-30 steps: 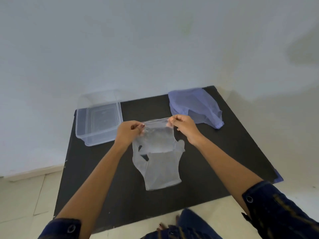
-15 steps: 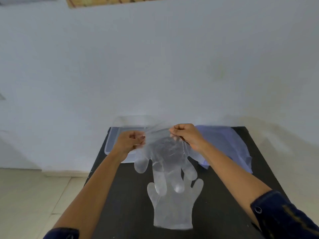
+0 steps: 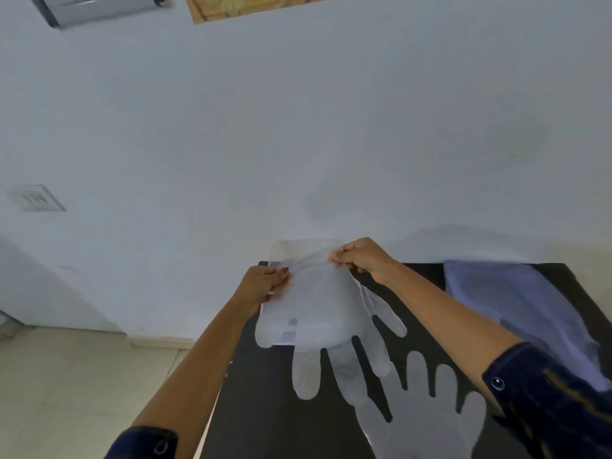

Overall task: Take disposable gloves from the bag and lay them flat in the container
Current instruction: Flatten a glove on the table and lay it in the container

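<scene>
- Held glove point(image 3: 323, 313): clear thin film, cuff up, fingers hanging down, off the table point(image 3: 284, 422). You've got it by the cuff, w/ the container point(image 3: 281, 256) behind it, mostly hidden.
- L hand point(image 3: 263, 286): fingers pressed together, pinching the cuff's L corner.
- R hand point(image 3: 361, 258): same pinch on the R corner; cuff pulled taut betw. both.
- Handling, est.: v. light, limp, no stiffness; likely clings and curls, drifts on any draught. Slippery film, so keep pinches at the cuff corners, not the fingers.
- Second glove point(image 3: 427, 415): flat on the table, near edge, fingers pointing away from you, under the hanging one; touching or not, can't tell.
- Bag point(image 3: 516, 303): bluish, crumpled, far R of table.
- Container contents: can't tell.
</scene>
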